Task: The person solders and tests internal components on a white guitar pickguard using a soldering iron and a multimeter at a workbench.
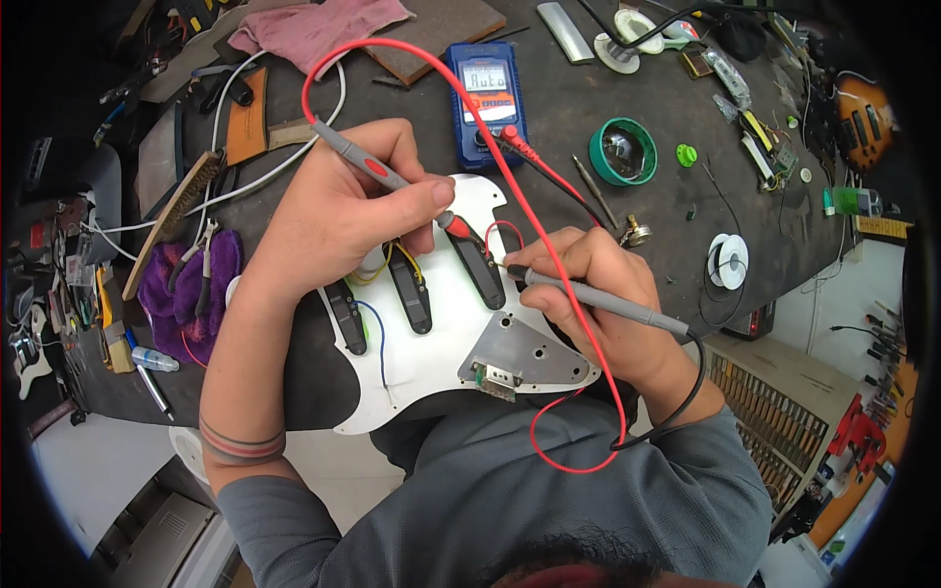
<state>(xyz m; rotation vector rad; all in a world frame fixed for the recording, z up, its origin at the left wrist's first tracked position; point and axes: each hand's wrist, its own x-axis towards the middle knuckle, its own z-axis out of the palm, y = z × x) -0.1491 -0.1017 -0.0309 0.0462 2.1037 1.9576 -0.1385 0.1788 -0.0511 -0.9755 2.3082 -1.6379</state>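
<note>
A white guitar pickguard (pixel 377 397) lies on the bench with its underside up, bearing three dark pickups, one of them the right-hand pickup (pixel 480 272). My left hand (pixel 368 196) is closed round a grey and red test probe (pixel 361 157), its red tip end over the upper part of that pickup. In my right hand (pixel 598 274) is a grey test probe with a black collar (pixel 618 304), pointing left at the pickup's edge by a thin red wire. Whether either tip touches metal I cannot tell. A blue multimeter (pixel 487 103) with a lit screen stands beyond.
A red lead (pixel 510 186) loops over both hands. Around the pickguard lie a green round dish (pixel 624 152), a small potentiometer (pixel 636 232), a wire spool (pixel 727 261), a purple cloth (pixel 191 284) with pliers on it, and a wooden brush (pixel 172 225).
</note>
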